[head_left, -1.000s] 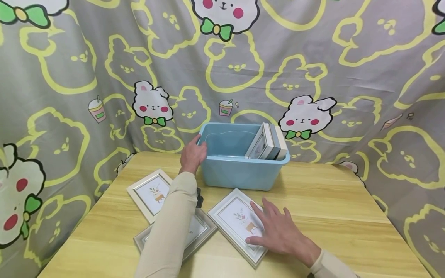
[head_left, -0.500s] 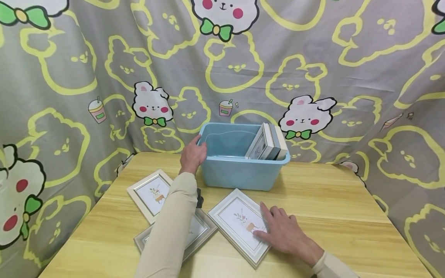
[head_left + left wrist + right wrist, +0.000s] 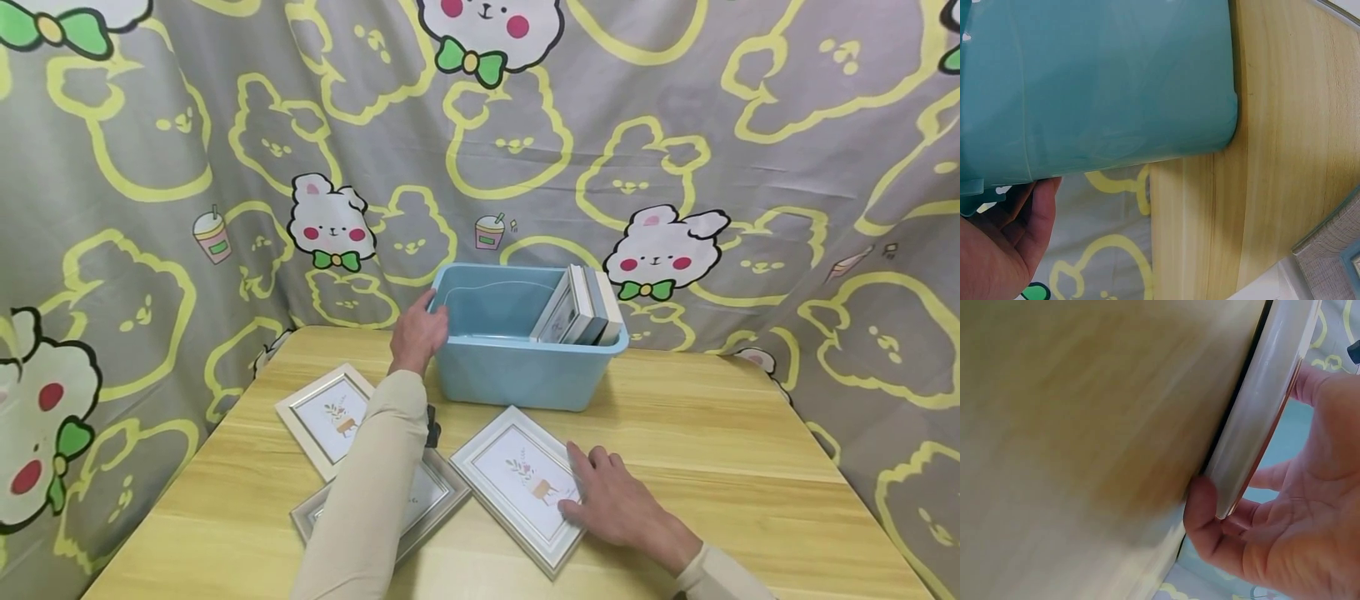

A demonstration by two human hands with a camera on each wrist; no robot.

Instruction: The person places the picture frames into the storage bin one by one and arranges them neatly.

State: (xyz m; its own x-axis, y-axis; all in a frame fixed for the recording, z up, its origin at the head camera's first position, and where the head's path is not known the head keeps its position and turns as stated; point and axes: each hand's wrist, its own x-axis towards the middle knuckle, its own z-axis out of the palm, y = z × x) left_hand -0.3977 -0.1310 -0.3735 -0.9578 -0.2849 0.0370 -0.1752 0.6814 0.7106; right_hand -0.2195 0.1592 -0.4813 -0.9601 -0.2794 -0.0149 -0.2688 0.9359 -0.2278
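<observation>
Partway, it seems: several frames [image 3: 588, 307] lean in the blue tub [image 3: 521, 375]; a cream frame [image 3: 321, 421], grey frame [image 3: 435, 500] and white frame [image 3: 517, 483] lie nearer on the worktop [image 3: 720, 442]. The left hand [image 3: 417, 335] grips the tub's rim, the right hand [image 3: 622, 506] the white frame's edge.

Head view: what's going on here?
A person's left grip holds a blue bin by its rim; the right grip holds the edge of a white picture frame. Several frames lean inside the bin's right end; a cream frame and a grey frame lie on the table, partly hidden by the left sleeve.
</observation>
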